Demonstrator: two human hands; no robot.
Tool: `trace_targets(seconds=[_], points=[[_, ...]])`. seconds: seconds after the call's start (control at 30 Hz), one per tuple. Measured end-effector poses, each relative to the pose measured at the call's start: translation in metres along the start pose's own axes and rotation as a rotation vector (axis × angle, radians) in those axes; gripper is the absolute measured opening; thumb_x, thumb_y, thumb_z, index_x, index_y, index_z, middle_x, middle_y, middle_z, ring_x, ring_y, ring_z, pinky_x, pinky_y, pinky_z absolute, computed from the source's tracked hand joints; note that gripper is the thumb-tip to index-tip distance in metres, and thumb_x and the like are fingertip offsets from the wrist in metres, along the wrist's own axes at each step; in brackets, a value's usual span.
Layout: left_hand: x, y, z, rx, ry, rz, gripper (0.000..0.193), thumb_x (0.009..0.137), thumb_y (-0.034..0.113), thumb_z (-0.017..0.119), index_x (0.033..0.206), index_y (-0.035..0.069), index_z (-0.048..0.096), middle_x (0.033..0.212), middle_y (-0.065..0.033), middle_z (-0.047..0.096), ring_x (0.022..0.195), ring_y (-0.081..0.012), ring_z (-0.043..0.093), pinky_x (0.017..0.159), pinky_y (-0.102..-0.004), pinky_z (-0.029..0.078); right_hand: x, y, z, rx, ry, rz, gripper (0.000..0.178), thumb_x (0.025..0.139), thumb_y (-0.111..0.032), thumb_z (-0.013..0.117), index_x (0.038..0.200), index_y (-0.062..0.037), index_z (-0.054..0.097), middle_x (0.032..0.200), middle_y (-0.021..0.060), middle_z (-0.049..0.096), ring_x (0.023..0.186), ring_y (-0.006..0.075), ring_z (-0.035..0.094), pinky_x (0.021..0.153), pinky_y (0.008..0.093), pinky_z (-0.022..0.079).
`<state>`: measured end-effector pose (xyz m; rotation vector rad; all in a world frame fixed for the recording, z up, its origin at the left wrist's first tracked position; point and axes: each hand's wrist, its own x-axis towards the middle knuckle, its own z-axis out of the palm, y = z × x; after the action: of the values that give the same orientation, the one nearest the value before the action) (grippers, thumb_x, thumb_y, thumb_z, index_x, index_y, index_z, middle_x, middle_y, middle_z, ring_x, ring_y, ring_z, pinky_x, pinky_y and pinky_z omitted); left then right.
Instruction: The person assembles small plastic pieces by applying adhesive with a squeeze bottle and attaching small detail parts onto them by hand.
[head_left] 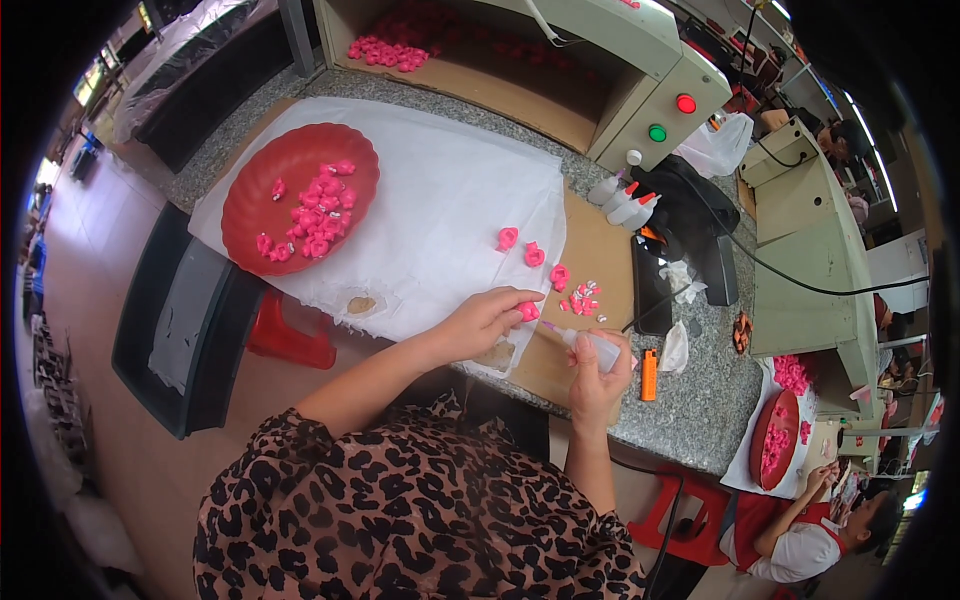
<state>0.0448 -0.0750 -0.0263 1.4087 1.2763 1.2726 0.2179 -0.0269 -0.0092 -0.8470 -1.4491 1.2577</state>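
Observation:
Between the fingertips of my left hand [487, 322] is a small pink figure [527, 312], held at the right edge of the white sheet [430, 190]. My right hand [598, 378] grips a translucent squeeze bottle [597, 349] whose thin purple tip points at that figure, very near or touching it; I cannot tell which. Beyond my hands, a few loose pink figures [534, 254] lie in a slanting row. Right of them is a little heap of small pink and silvery parts [582, 298]. A red scalloped plate [245, 195] with many pink figures rests at the left of the sheet.
A beige cabinet [625, 125] with pink pieces inside stands at the back. To the right are red-capped bottles [632, 208], a black phone [652, 290], crumpled tissue [676, 347] and an orange lighter [649, 375]. Another person [800, 540] works at far right beside a red plate [764, 440].

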Motion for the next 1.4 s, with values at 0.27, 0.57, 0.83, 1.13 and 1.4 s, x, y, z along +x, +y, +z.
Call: trace_targets(seconds=[0.27,0.57,0.83,1.13,1.4], points=[[0.0,-0.001,0.0,-0.102,0.009,-0.097,0.025,0.082,0.005,0.045,0.107,0.001,0.046,0.093,-0.0068,0.051,0.076,-0.0115,0.051,0.068,-0.0249,0.043,-0.002,0.002,0.003,0.043,0.03,-0.008,0.015,0.077,-0.006,0.057,0.085,0.0007,0.046,0.078,0.0069,0.049,0.056,0.0112,0.05,0.049,0.0204,0.041],[0.0,-0.015,0.006,-0.289,0.098,0.002,0.019,0.077,-0.005,0.052,0.091,0.0,0.042,0.094,-0.005,0.047,0.086,-0.0098,0.05,0.076,-0.0232,0.043,-0.005,0.006,0.011,0.18,0.121,0.029,0.016,0.077,-0.006,0.057,0.087,0.0004,0.047,0.075,0.0077,0.051,0.054,0.0127,0.05,0.048,0.0219,0.041],[0.001,-0.018,0.006,-0.213,0.142,0.018,0.021,0.073,-0.007,0.056,0.086,0.0,0.041,0.092,-0.0055,0.046,0.086,-0.0097,0.05,0.076,-0.0231,0.044,-0.008,0.005,0.013,0.158,0.115,0.033,0.016,0.077,-0.006,0.057,0.087,0.0002,0.046,0.074,0.0077,0.051,0.055,0.0131,0.05,0.048,0.0222,0.041],[0.0,-0.013,0.005,-0.261,0.126,-0.049,0.021,0.075,-0.003,0.057,0.087,0.002,0.041,0.092,-0.0045,0.047,0.084,-0.0093,0.05,0.075,-0.0228,0.044,0.002,0.003,-0.001,0.599,0.114,0.195,0.019,0.078,-0.004,0.055,0.094,0.0013,0.045,0.086,0.0098,0.053,0.067,0.0138,0.054,0.055,0.0212,0.044],[-0.002,-0.008,0.001,-0.387,0.088,-0.087,0.021,0.075,0.0,0.058,0.084,0.005,0.04,0.089,-0.0021,0.047,0.081,-0.0061,0.048,0.069,-0.02,0.042,0.004,0.002,-0.041,0.789,0.132,0.456,0.03,0.075,0.0,0.055,0.103,0.0007,0.045,0.096,0.0071,0.053,0.085,0.0165,0.053,0.064,0.0233,0.044]])
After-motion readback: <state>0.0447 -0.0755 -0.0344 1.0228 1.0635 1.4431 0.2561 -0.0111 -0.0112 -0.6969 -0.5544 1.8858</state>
